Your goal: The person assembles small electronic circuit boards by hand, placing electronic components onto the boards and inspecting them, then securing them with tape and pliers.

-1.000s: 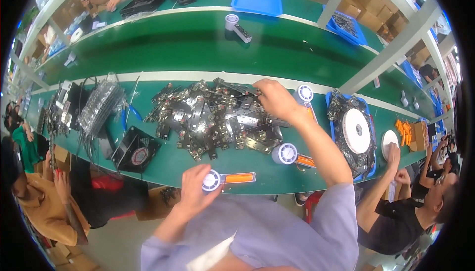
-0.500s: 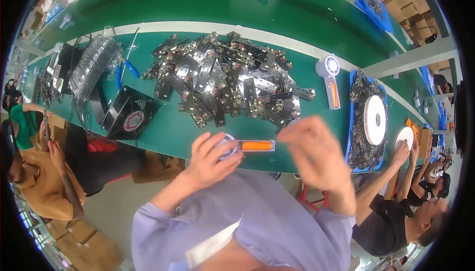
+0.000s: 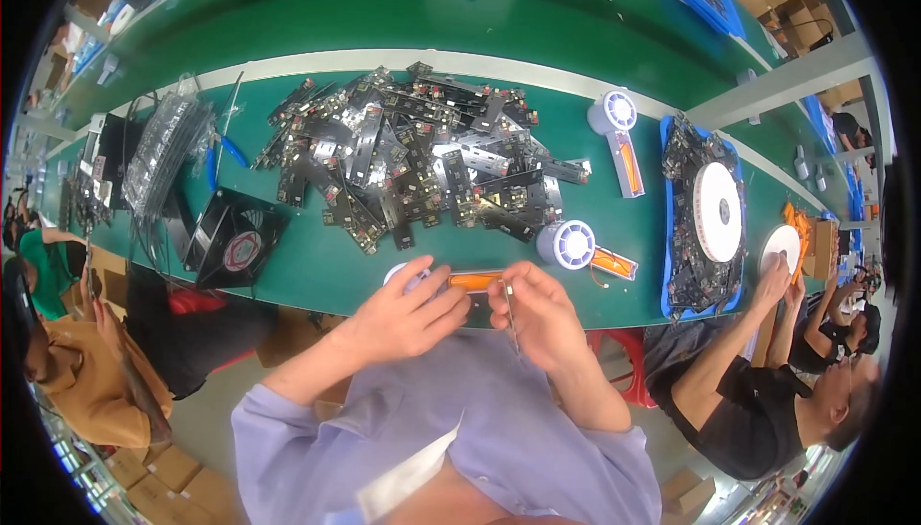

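Observation:
At the table's near edge my left hand (image 3: 408, 312) is closed around a small handheld fan (image 3: 395, 274). Its round, pale-lilac head is mostly covered by my fingers, and its open handle, with an orange battery (image 3: 475, 281) inside, points right. My right hand (image 3: 545, 316) pinches a thin, dark circuit board strip (image 3: 510, 306), held on edge by the far end of that handle. I cannot tell whether strip and handle touch. Just beyond my right hand lies another fan (image 3: 574, 244), its open handle showing an orange battery and a thin wire.
A heap of circuit boards (image 3: 422, 156) covers the middle of the green table. Left of it are a black square fan (image 3: 230, 242), blue-handled pliers (image 3: 224, 149) and bagged parts (image 3: 165, 156). On the right are a third handheld fan (image 3: 619, 141) and a blue tray (image 3: 666, 285) bearing boards and a white reel.
My right hand has come in left to the fan's handle and now shows a circuit board strip. The fan beyond it, mostly covered before, is in plain sight. The whole view has shifted slightly.

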Demonstrator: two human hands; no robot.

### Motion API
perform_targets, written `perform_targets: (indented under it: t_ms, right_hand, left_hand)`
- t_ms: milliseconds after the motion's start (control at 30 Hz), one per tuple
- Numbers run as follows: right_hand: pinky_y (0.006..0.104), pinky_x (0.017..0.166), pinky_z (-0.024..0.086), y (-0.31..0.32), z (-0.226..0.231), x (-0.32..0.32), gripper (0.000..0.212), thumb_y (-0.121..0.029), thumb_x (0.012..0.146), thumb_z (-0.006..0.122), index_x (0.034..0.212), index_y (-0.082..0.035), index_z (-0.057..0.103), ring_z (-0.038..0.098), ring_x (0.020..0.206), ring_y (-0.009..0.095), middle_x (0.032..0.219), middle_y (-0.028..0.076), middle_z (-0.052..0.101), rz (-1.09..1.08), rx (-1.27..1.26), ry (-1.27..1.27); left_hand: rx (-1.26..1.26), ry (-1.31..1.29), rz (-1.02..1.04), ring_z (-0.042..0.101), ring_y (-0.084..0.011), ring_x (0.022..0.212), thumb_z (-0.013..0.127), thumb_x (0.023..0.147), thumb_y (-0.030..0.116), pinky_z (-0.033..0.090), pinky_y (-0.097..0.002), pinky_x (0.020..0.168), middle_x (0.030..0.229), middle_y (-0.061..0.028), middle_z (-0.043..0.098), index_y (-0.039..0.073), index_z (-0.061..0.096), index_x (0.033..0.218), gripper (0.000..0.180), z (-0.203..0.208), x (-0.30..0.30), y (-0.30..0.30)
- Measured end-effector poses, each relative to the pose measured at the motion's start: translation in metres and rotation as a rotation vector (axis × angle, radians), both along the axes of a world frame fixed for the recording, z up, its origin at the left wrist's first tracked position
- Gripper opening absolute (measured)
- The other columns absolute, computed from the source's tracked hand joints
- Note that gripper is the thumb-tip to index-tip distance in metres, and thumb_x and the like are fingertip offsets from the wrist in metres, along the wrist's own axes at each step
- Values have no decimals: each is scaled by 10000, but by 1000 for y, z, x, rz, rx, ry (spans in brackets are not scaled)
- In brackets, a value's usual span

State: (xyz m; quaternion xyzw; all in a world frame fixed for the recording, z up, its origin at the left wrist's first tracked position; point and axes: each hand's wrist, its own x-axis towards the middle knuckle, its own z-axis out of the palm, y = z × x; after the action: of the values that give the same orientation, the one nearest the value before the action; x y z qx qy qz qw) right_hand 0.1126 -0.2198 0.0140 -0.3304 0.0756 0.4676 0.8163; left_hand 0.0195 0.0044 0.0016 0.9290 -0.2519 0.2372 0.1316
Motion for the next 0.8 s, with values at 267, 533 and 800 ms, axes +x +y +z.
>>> perform_targets:
  t_ms: [267,533,800]
  right_hand:
    - [334,748,562,6,-1,2,222,-152,1091,605,1263,-12,614,707,893,208,1150,192,742,22,-176,-266]
    - [340,743,614,14,-7,-1,241,-133,1136,510,1298,35,569,746,906,222,1169,208,739,-11,-343,-548]
    - [275,700,638,20,-1,-10,247,-31,1073,612,1307,40,581,737,933,146,1105,113,725,-12,-431,-635]
  left_hand:
    - [44,-17,-65,685,-283,1097,713,840,137,536,-534,1054,1114,-78,701,46,748,1067,247,2,5,9]
    - [80,-22,-117,688,-284,1067,698,856,140,542,-540,1060,1083,-79,694,22,739,1051,232,4,7,14]
    - [-530,190,236,718,-210,949,837,780,-1,433,-514,1138,969,-28,743,91,750,986,242,9,9,-9]
